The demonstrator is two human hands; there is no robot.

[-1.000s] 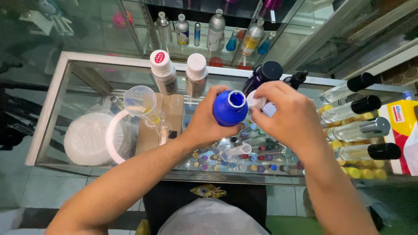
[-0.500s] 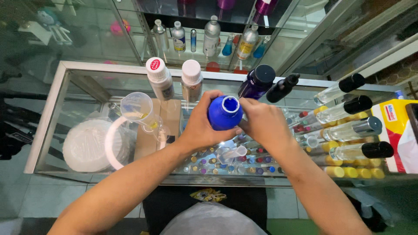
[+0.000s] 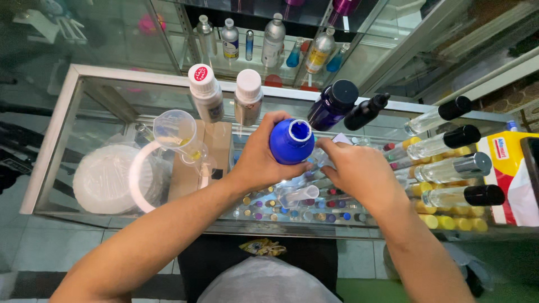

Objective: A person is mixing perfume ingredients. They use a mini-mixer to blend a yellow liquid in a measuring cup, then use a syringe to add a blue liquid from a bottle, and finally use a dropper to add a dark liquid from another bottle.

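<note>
Seen from above, a glass display counter point(image 3: 67, 106) fills the frame. At the left, a round white lidded tub point(image 3: 104, 180) shows through the glass, with a clear plastic funnel point(image 3: 178, 132) just right of it. Above centre stand 2 white-capped bottles point(image 3: 205, 92) side by side. At the centre, the left hand point(image 3: 261, 157) wraps around an open blue bottle point(image 3: 292, 143), holding it upright over the glass, its mouth uncapped. Just right, the right hand point(image 3: 356, 168) rests with fingers curled, fingertips close to the blue bottle; whether it holds anything I cannot tell. Behind them stands a dark purple bottle point(image 3: 332, 104) with a black cap. At the right, 4 clear black-capped bottles point(image 3: 449, 168) lie on their sides.
</note>
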